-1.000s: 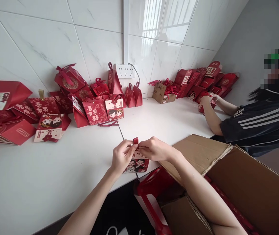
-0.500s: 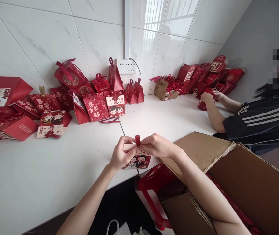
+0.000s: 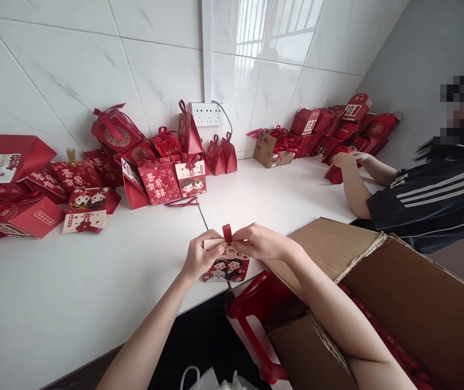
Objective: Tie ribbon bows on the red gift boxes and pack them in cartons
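A small red and cream gift box (image 3: 226, 269) printed with a cartoon bride and groom stands upright near the table's front edge. My left hand (image 3: 203, 255) is closed on the left of its top edge, thumb on the near face. From the right, my right hand (image 3: 262, 242) pinches the same top edge, its fingertips close to those of the left. A dark red ribbon loop (image 3: 227, 233) sticks up between both hands. The fingers partly cover the lettering under the top edge, and the ribbon's lower end is hidden.
Finished-looking red gift boxes (image 3: 161, 181) line the tiled wall, with more at far left. A small carton of ribbons (image 3: 275, 149) sits at the back. An open cardboard box (image 3: 333, 244) and red stool (image 3: 252, 314) are at right. A co-worker's hands (image 3: 343, 160) hold another red box.
My hands stay on the box's top edge; the left thumb has shifted slightly and more lettering shows. The view has tilted a little. The co-worker's red box has turned slightly.
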`<state>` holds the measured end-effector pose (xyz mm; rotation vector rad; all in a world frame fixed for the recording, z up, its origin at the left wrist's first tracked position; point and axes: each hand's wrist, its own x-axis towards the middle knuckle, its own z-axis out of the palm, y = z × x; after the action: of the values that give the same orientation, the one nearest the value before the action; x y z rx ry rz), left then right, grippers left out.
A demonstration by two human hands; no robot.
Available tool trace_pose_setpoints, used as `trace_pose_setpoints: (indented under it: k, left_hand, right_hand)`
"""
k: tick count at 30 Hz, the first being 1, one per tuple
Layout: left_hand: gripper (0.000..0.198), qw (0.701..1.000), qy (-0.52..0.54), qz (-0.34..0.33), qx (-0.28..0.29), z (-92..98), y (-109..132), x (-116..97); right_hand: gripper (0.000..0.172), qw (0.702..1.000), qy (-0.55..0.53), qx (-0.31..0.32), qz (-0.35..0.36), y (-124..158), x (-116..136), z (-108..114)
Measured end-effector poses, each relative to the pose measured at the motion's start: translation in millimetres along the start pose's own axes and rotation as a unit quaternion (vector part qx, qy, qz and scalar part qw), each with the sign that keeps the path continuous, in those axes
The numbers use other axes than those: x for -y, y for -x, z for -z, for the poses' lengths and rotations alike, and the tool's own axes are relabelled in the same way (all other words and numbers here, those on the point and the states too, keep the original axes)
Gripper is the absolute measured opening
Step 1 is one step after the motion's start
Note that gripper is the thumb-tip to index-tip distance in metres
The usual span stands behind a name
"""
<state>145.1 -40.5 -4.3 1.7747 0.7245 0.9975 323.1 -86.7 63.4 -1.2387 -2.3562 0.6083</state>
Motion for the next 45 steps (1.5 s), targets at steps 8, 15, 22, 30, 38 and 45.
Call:
trace_pose_setpoints:
  k: [8, 15, 22, 30, 38, 45]
  left_hand:
    - [0.026, 0.998, 0.035, 0.031, 0.031, 1.6, 0, 4]
    - [0.074, 0.992, 0.125, 0.026, 0.003, 17.7, 24, 24]
    - [0.059, 0.996, 0.027, -0.07, -0.055, 17.3, 37, -31]
    - [0.07, 0.947, -0.204, -0.237, -0.071, 20.9, 49, -73]
    - [0.083, 0.937, -0.17, -0.233, -0.199, 4.3, 52, -96]
    - [0.082, 0.901, -0.238, -0.274, -0.238, 3.4, 53, -103]
  right_hand:
    - [0.024, 0.998, 0.032, -0.021, -0.053, 3, -3, 0]
    - [0.036, 0.963, -0.164, -0.16, -0.142, 12, -5, 14]
    - [0.04, 0.84, -0.425, -0.309, -0.136, 19, -4, 0]
    - [0.043, 0.822, -0.433, -0.301, -0.215, 38, 19, -8]
    - [0.027, 0.801, -0.501, -0.23, -0.233, 33, 29, -36]
    - [0.021, 0.807, -0.491, -0.258, -0.202, 27, 35, -34]
